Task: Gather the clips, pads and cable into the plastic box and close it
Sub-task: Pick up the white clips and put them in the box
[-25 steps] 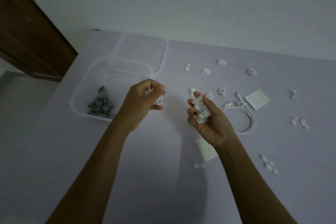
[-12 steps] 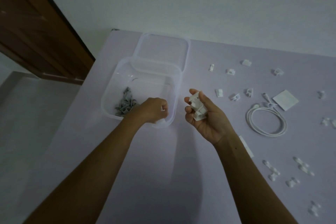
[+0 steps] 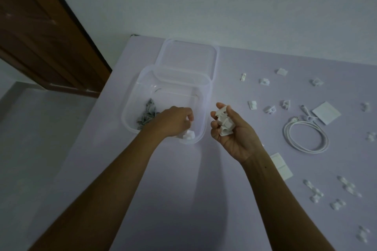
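Note:
The clear plastic box (image 3: 206, 96) stands open at the table's left, with its lid (image 3: 187, 57) lying behind it. Grey clips (image 3: 146, 117) are heaped in its left part. My left hand (image 3: 173, 121) reaches down into the box's near right corner, fingers loosely curled, and a white clip (image 3: 188, 135) lies on the box floor just beneath it. My right hand (image 3: 232, 132) hovers palm up just right of the box, holding several white clips (image 3: 223, 121). The coiled white cable (image 3: 306, 136) lies on the table further right.
Loose white clips (image 3: 264, 82) are scattered over the right half of the lilac table (image 3: 163, 179). One square white pad (image 3: 326, 115) lies beyond the cable, another pad (image 3: 281, 166) beside my right forearm. The table's left edge drops to the floor beside a brown door (image 3: 40, 36).
My left hand carried white clips from mid-air down into the box, and a clip now lies under it. My view shifted left. My right hand kept its clips.

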Demonstrator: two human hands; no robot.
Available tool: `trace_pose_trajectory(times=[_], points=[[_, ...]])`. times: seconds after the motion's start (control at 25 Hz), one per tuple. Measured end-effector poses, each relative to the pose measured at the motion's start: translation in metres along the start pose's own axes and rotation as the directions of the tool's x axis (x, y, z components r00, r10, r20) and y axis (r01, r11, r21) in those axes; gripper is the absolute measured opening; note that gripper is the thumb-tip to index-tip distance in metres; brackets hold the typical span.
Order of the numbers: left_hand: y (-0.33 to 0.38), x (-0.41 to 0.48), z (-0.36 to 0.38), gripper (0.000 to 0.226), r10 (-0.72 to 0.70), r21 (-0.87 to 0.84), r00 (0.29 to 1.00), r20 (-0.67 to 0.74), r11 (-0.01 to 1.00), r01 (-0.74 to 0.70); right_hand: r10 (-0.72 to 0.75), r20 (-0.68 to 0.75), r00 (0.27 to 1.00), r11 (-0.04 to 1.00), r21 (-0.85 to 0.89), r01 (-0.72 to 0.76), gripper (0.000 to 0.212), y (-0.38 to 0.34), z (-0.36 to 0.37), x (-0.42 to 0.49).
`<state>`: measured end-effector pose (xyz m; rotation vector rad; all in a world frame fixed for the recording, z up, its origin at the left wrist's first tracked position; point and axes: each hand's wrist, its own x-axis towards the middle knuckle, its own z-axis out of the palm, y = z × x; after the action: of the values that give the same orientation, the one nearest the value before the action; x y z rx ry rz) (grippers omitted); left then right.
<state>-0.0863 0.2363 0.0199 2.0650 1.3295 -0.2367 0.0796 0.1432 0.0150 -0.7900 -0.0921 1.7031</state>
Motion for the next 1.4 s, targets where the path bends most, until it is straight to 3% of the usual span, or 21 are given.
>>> trace_pose_trajectory(times=[0.08, 0.12, 0.2, 0.28, 0.32, 0.44, 0.56, 0.68, 1.08, 1.24, 1.4], points=[[-0.007, -0.005, -0.005, 0.019, 0.049, -0.027, 0.975, -0.219, 0.998, -0.056, 0.001, 0.017, 1.000, 0.999, -0.054, 0.000, 0.025, 0.000, 0.008, 0.003], [-0.012, -0.008, -0.008, 0.019, 0.076, -0.048, 0.927, -0.366, 0.994, -0.100, 0.004, 0.034, 0.999, 0.994, -0.108, -0.001, 0.025, -0.002, 0.015, 0.006], [-0.029, -0.016, -0.014, 0.022, 0.064, -0.080, 0.767, -0.639, 0.986, -0.149, 0.019, 0.071, 0.997, 0.960, -0.279, 0.002, 0.023, -0.005, 0.034, 0.013], [-0.051, -0.024, -0.020, 0.030, -0.014, -0.108, 0.626, -0.780, 0.988, -0.113, 0.047, 0.068, 0.997, 0.840, -0.542, -0.002, 0.022, -0.008, 0.053, 0.025], [-0.064, -0.026, -0.021, 0.036, -0.056, -0.118, 0.604, -0.795, 0.991, -0.063, 0.070, 0.049, 0.996, 0.721, -0.692, -0.017, 0.021, -0.007, 0.062, 0.031], [-0.088, -0.024, -0.016, 0.052, -0.169, -0.131, 0.695, -0.699, 0.986, 0.107, 0.109, 0.001, 0.994, 0.228, -0.973, -0.024, 0.019, 0.001, 0.079, 0.050], [-0.093, -0.020, -0.006, 0.055, -0.218, -0.175, 0.754, -0.620, 0.975, 0.139, 0.122, 0.048, 0.991, -0.171, -0.983, 0.069, 0.020, 0.015, 0.085, 0.064], [-0.093, -0.017, -0.002, 0.055, -0.259, -0.217, 0.744, -0.616, 0.964, 0.155, 0.168, 0.050, 0.985, -0.418, -0.901, 0.117, 0.025, 0.028, 0.077, 0.073], [-0.094, -0.017, 0.001, 0.058, -0.264, -0.216, 0.729, -0.632, 0.963, 0.162, 0.299, 0.002, 0.954, -0.500, -0.852, 0.158, 0.030, 0.031, 0.078, 0.079], [-0.095, -0.016, 0.001, 0.059, -0.265, -0.213, 0.728, -0.633, 0.963, 0.166, 0.363, -0.080, 0.928, -0.490, -0.864, 0.118, 0.032, 0.025, 0.083, 0.082], [-0.095, -0.015, 0.002, 0.059, -0.265, -0.212, 0.724, -0.637, 0.963, 0.166, 0.361, -0.056, 0.931, -0.493, -0.859, 0.139, 0.046, 0.021, 0.085, 0.080]])
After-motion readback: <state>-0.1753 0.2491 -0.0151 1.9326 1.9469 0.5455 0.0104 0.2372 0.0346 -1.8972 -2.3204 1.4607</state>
